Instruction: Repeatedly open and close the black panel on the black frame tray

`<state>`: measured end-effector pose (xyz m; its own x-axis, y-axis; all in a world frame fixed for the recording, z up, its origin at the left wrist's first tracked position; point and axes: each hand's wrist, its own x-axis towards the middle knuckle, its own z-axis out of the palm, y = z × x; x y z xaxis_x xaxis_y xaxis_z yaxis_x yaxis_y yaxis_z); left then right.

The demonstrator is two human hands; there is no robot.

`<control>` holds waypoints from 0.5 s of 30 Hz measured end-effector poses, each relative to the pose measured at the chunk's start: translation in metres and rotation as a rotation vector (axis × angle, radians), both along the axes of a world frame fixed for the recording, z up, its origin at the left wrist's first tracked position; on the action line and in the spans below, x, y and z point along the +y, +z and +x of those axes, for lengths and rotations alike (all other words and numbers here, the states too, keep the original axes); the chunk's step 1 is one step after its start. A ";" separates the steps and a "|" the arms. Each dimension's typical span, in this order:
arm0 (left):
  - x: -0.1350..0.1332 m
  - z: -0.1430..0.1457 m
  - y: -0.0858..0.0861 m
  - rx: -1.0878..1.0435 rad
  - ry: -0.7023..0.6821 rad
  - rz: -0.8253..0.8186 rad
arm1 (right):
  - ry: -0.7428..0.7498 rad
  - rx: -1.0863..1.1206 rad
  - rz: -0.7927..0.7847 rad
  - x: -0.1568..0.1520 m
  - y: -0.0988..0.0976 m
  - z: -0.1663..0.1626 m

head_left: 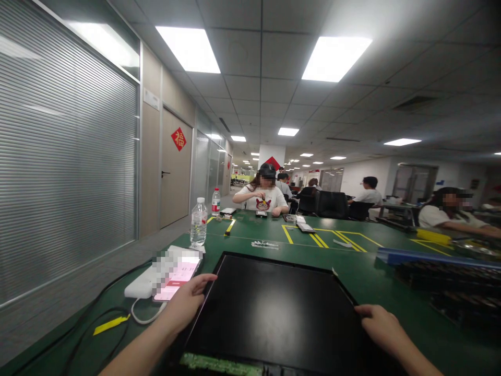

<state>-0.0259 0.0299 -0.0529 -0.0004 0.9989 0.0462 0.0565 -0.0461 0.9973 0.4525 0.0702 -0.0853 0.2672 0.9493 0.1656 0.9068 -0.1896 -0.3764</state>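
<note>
A large black display panel (270, 308) lies before me on the green table, its glossy face up and reflecting light. Along its near edge a strip of green circuit board (223, 364) shows. My left hand (191, 297) grips the panel's left edge, with the index finger over the rim. On the opposite side my right hand (378, 321) holds the right edge, fingertips at the frame. The thumbs and undersides of both hands are partly hidden. Close to my left hand lies a lit phone (183, 269) beside a white block (143, 282) with a white cable.
A water bottle (199, 222) stands behind the phone, and a red-capped bottle (215, 202) farther back. Black cables and a yellow tag (111, 325) lie at left. A blue-edged rack (422, 258) stands at right. One person (270, 198) works across the table (242, 230); another sits right.
</note>
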 end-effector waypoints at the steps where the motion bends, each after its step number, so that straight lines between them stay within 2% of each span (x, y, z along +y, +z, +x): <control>1: -0.001 0.001 0.003 -0.035 0.025 -0.014 | 0.011 0.008 -0.024 0.001 0.000 0.000; 7: -0.006 0.000 0.015 -0.217 0.069 -0.080 | 0.026 0.030 -0.073 0.000 0.004 0.000; 15: 0.000 -0.003 0.009 -0.314 0.160 -0.105 | 0.055 0.035 -0.121 -0.007 0.015 -0.011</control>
